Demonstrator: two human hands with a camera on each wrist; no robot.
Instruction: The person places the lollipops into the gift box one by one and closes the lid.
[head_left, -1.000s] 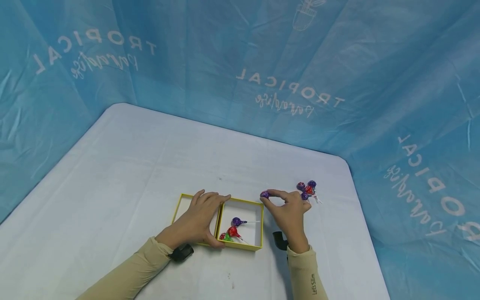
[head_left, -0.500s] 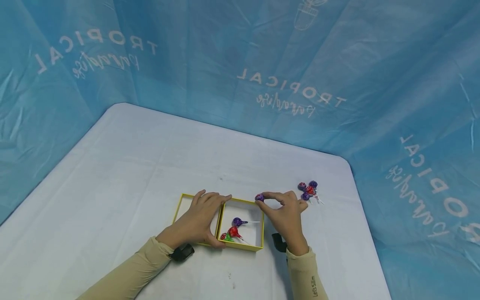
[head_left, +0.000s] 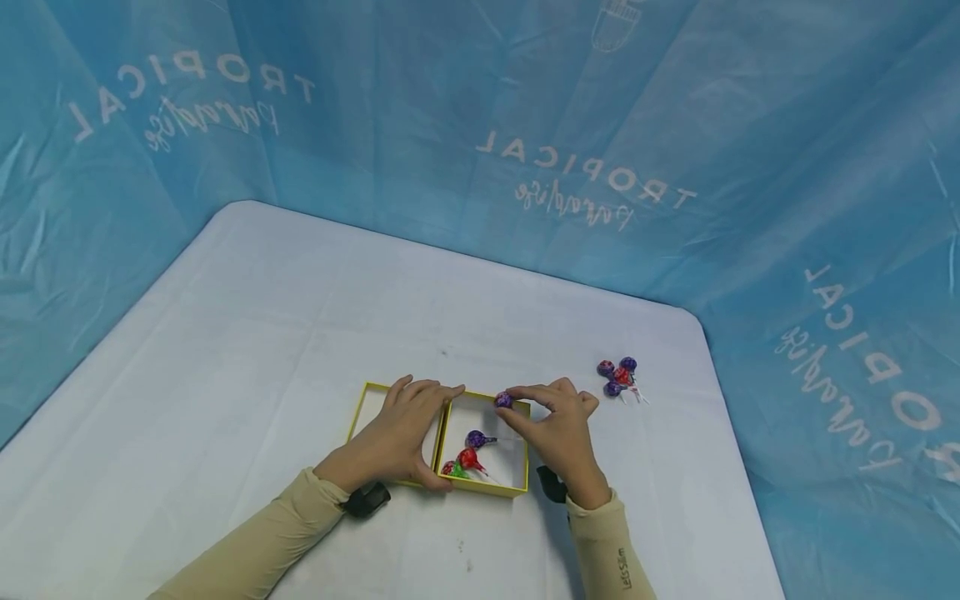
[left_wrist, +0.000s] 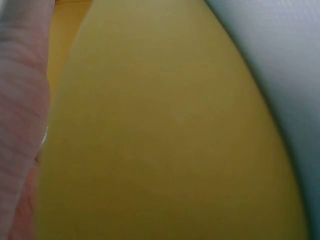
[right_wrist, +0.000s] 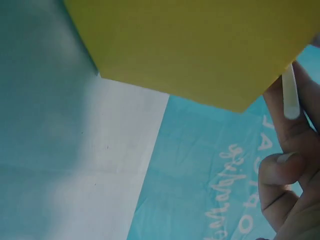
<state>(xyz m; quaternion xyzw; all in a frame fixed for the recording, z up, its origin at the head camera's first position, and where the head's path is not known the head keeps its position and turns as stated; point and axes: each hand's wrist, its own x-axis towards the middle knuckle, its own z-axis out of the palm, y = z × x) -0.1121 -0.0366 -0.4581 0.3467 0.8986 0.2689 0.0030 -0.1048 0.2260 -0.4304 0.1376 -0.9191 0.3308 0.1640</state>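
My right hand pinches a purple lollipop by its candy head between thumb and index finger, over the far right corner of a yellow-rimmed box. Its white stick points toward the camera in the right wrist view. Inside that box lie a purple lollipop, a red one and a green one, bunched mostly at the near left. My left hand spans the box's left side, thumb at the near rim and fingers at the far rim, and holds it. The palm covers much of a second yellow-rimmed part.
Several purple and red lollipops lie in a cluster on the white tablecloth, right of the box. A blue printed curtain surrounds the table at the back and sides. The box's yellow wall fills most of the left wrist view.
My right hand has moved left with the purple lollipop, from outside the box's far right corner to over its inside. My left hand keeps its place on the box.
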